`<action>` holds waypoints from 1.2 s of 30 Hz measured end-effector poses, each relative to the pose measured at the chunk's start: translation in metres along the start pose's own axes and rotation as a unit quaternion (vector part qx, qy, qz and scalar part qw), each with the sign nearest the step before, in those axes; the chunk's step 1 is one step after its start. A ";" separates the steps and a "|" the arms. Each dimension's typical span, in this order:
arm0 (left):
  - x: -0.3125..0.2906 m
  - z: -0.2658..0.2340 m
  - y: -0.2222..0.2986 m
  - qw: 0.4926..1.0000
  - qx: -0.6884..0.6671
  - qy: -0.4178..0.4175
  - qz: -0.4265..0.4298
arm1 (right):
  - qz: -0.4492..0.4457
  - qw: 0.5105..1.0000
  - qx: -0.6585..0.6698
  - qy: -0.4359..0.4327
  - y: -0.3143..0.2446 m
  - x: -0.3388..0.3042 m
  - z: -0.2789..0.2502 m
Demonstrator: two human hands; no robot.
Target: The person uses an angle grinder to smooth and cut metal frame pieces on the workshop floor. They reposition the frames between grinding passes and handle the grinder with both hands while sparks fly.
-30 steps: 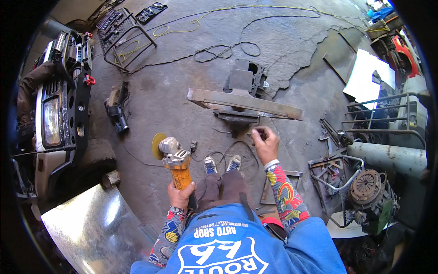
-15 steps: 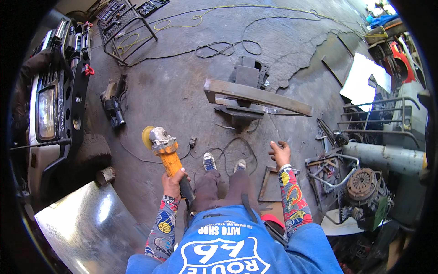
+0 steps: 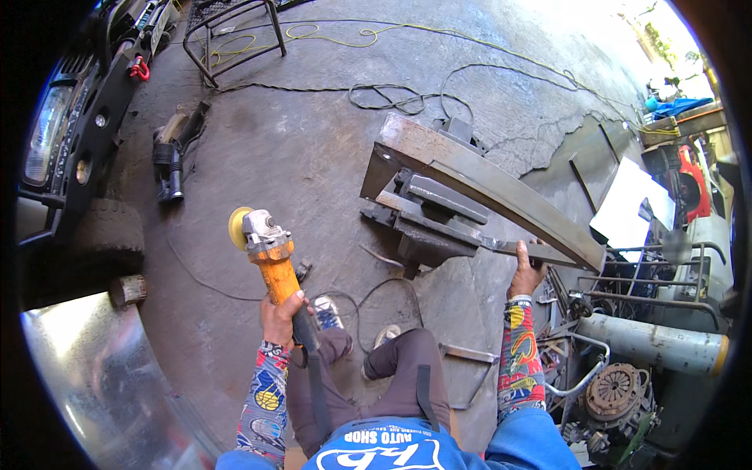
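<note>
My left hand (image 3: 282, 321) is wrapped round the handle of an orange angle grinder (image 3: 277, 274), whose yellowish disc points up and away from me. Ahead and to the right stands a dark bench vise (image 3: 435, 235). A long steel frame (image 3: 501, 196), built of a wide bar and a narrower one meeting toward the right, sits clamped across it. At the narrower bar, right of the vise, my right hand (image 3: 526, 276) grips the frame with the thumb up; its other fingers are partly hidden.
At left are a vehicle's front bumper (image 3: 86, 149) and shiny sheet metal (image 3: 94, 368). Another power tool (image 3: 171, 160) lies on the floor. Cables (image 3: 384, 98) trail across the concrete. A metal cylinder (image 3: 654, 343), a clutch part (image 3: 619, 392) and metal scraps crowd the right.
I have stepped closer to the vise, and the view has shifted. My right hand, free and apart from the frame before, has reached forward and taken hold of it. The grinder stays in my left hand.
</note>
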State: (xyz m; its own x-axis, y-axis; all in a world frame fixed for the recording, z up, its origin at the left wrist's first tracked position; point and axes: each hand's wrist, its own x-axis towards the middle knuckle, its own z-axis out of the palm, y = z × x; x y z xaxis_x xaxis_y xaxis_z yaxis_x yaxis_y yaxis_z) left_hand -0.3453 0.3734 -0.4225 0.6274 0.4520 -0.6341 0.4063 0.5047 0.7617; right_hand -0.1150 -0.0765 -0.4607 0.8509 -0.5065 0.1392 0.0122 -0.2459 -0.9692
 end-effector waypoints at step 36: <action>0.046 0.070 -0.059 0.893 0.157 -0.089 0.413 | -0.315 0.942 0.092 0.077 0.070 0.052 0.035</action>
State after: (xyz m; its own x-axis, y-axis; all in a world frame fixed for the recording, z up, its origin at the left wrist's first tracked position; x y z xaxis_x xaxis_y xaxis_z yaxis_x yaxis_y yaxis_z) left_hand -0.2937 0.3126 -0.4872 0.8833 0.4365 0.1707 -0.0948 -0.1902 0.9772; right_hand -0.0514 -0.0914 -0.5283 0.5588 -0.4248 0.7123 0.5920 -0.3972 -0.7013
